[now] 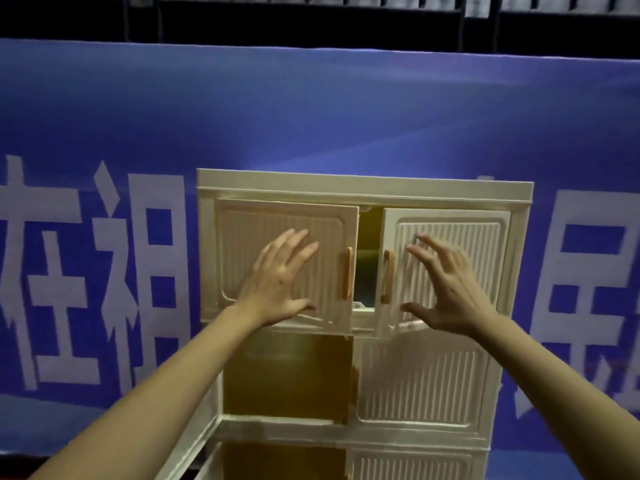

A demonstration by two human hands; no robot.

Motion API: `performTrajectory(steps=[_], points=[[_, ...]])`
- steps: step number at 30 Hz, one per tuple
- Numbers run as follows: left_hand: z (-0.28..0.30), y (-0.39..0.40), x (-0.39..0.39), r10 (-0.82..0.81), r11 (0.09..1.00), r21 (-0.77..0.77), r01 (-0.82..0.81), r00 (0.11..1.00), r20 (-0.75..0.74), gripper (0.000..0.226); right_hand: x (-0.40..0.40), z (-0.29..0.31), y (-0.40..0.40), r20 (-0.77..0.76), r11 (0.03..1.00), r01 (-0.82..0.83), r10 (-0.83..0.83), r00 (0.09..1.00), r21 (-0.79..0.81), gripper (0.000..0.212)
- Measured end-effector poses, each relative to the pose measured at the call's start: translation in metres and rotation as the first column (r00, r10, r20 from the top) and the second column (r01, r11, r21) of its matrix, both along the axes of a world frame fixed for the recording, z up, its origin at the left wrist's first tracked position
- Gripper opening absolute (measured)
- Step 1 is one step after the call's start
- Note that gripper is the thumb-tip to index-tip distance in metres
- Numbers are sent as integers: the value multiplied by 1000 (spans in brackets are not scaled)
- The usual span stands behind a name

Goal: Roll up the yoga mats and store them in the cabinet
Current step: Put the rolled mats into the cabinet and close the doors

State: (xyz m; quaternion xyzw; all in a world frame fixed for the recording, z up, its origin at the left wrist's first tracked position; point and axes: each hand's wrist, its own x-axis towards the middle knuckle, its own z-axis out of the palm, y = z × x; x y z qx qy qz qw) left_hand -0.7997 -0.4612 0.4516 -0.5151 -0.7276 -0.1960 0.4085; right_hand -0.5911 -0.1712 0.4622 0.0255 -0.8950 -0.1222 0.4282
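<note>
A cream plastic cabinet (363, 187) with ribbed doors stands in front of me. Its top left door (242, 237) and top right door (485, 244) are nearly closed, with a narrow dark gap (367, 258) between them. Something dim shows inside that gap; I cannot tell what it is. My left hand (280, 282) lies flat on the left door with fingers spread. My right hand (446, 289) has spread fingers at the right door, fingertips on its ribbed face. Orange handles (348, 271) flank the gap. No yoga mat is plainly visible.
The middle tier's left compartment (287, 375) is open with a yellowish inside; its right door (422, 379) is closed. A lower tier (408, 465) shows at the bottom edge. A blue banner (311, 116) with large white characters hangs behind.
</note>
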Motion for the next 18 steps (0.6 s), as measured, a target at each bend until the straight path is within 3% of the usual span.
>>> performTrajectory(steps=[3, 7, 12, 15, 17, 18], points=[[2, 28, -20, 117, 993, -8, -117, 991, -66, 108, -27, 8, 6, 36, 989, 146, -146, 989, 16, 120], [6, 55, -32, 300, 954, 13, -300, 954, -2, 101, -56, 15, 16, 69, 948, 311, -315, 947, 69, 117], [10, 69, -30, 329, 943, 25, -331, 943, 51, 100, -71, 19, 11, 95, 912, 408, -411, 907, 49, 106], [-2, 68, -20, 240, 956, 143, -256, 963, 121, 80, -63, 15, -4, 107, 922, 387, -384, 917, -15, 95], [-23, 66, -6, 50, 943, 300, -147, 950, 308, 44, -53, -4, -17, 74, 940, 331, -326, 942, -80, 83], [-39, 66, 3, -67, 929, 352, -112, 886, 459, 26, -46, -22, -23, 63, 948, 287, -281, 958, -139, 77]])
